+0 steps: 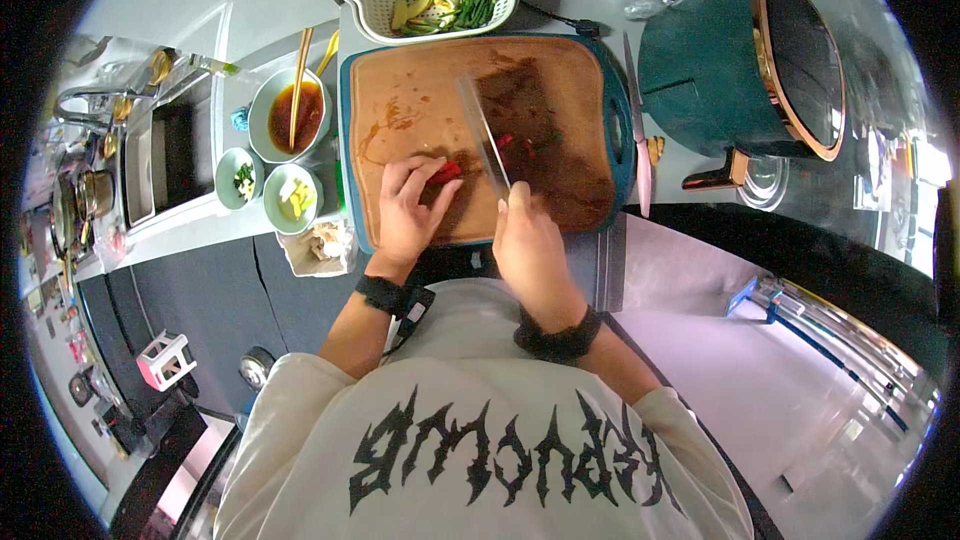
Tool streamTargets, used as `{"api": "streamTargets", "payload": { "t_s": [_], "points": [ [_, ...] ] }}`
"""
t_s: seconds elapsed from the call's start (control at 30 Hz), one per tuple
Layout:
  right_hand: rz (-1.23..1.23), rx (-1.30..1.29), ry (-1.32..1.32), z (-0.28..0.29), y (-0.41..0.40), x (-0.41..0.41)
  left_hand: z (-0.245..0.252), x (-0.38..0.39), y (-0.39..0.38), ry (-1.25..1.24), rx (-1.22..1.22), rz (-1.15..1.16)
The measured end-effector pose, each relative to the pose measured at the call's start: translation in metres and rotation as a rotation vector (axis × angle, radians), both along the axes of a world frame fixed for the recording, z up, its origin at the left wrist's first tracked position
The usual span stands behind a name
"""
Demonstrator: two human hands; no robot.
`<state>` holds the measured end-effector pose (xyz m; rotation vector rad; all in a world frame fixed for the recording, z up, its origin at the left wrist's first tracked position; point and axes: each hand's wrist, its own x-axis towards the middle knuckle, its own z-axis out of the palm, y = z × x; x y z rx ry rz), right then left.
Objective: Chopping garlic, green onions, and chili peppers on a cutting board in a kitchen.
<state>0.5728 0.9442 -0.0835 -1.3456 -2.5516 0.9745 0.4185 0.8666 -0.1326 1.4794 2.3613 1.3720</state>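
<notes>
On a wooden cutting board with a blue rim (390, 79), my left hand (409, 206) holds a piece of red chili pepper (445, 172) down with its fingertips. My right hand (531, 251) grips a broad-bladed kitchen knife (484, 131); its handle is hidden in the fist. The blade is slightly blurred and stands on edge, a little to the right of the pepper and apart from it. Beyond the blade lie small cut red pepper pieces (506, 144). Wet brown smears mark the board's left half, and a dark patch covers much of its right half.
A white colander (360, 7) with green vegetables stands behind the board. At left are a bowl of brown sauce (296, 120) with chopsticks and two small bowls (239, 178) of chopped bits. To the right lie a pink-handled knife (642, 172) and a green air fryer (697, 67).
</notes>
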Motion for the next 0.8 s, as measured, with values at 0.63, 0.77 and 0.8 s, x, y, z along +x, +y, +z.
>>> {"api": "streamTargets", "payload": {
  "t_s": [0.63,0.77,0.8],
  "points": [
    [0.090,0.120,-0.029,-0.008,-0.016,0.006,-0.005,-0.001,0.006,0.124,-0.111,0.025],
    [0.136,0.033,-0.067,-0.001,-0.017,0.004,-0.007,-0.001,0.011,0.100,-0.095,0.022],
    [0.149,0.044,-0.053,-0.001,-0.017,0.004,-0.006,-0.001,0.012,0.089,-0.088,0.023]
  ]
}}
